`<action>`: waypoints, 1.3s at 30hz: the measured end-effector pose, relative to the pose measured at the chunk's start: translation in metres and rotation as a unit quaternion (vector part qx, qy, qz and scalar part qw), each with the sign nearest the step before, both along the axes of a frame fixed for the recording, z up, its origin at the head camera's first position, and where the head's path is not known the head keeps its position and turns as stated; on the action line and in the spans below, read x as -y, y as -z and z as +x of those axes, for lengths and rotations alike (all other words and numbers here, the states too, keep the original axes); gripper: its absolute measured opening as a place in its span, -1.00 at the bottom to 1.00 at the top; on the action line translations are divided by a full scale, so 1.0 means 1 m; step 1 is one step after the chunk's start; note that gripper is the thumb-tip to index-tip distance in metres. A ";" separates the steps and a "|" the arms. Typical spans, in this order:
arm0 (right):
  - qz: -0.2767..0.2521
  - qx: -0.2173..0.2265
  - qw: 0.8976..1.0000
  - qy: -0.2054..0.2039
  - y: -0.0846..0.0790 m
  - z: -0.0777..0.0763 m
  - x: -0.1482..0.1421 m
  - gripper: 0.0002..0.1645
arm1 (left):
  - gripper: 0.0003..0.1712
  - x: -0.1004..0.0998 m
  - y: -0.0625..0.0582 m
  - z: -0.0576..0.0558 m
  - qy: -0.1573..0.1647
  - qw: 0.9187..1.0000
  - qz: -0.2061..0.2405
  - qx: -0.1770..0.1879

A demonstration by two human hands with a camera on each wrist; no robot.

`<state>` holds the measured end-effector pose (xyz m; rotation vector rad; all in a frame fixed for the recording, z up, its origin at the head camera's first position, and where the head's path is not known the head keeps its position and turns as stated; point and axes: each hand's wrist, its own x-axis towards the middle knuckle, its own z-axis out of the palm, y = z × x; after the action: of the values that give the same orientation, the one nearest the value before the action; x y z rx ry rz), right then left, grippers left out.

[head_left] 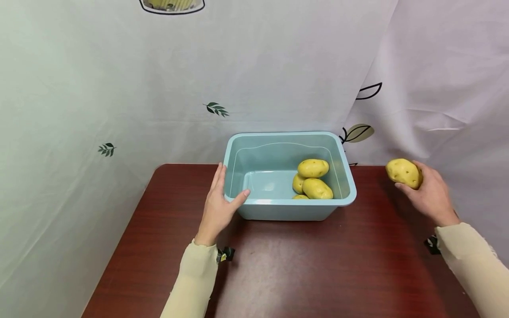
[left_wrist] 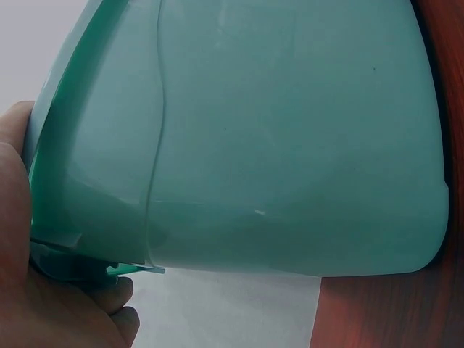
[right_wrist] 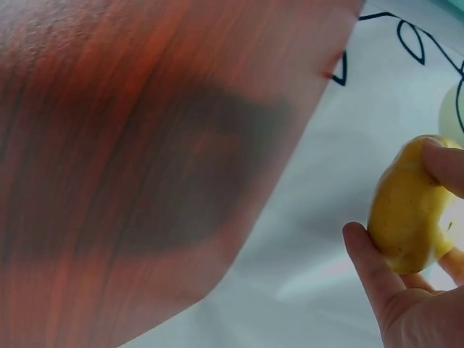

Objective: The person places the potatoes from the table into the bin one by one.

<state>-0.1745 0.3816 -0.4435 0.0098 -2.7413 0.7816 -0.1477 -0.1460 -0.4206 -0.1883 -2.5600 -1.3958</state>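
Note:
A light blue plastic bin stands at the table's back edge, with several yellow potatoes piled in its right half. My left hand grips its near left corner, thumb over the front rim and fingers along the left side. Seen from the left wrist, the bin's wall fills most of the view, with the left hand's fingers curled under the rim. Off to the right of the bin, my right hand holds a single potato raised above the table, between thumb and fingers.
The dark red wooden table ends at the back against a pale cloth printed with leaves. More of this cloth hangs at the left and right. In the right wrist view, the table's corner shows beside the potato.

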 end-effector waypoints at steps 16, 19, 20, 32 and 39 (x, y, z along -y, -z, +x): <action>-0.006 -0.044 0.999 -0.014 -0.016 0.005 0.018 -0.07 | 0.14 0.000 0.000 0.000 0.002 1.000 -0.003 -0.001; -0.011 -0.058 0.998 -0.016 -0.019 0.005 0.023 -0.07 | 0.14 0.000 0.000 0.000 0.003 1.000 -0.002 -0.001; -0.013 -0.063 0.998 -0.017 -0.021 0.004 0.024 -0.07 | 0.14 0.000 0.000 0.000 0.003 1.000 -0.002 0.000; -0.027 -0.089 0.995 -0.021 -0.035 0.006 0.041 -0.05 | 0.14 0.000 -0.001 0.000 0.002 1.000 0.001 0.000; -0.036 -0.109 0.993 -0.023 -0.039 0.008 0.051 -0.04 | 0.14 0.000 0.000 0.000 0.003 1.000 0.001 0.000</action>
<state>-0.1668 0.3307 -0.4044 0.1367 -2.5139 0.8388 -0.1475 -0.1462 -0.4205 -0.1946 -2.5600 -1.4001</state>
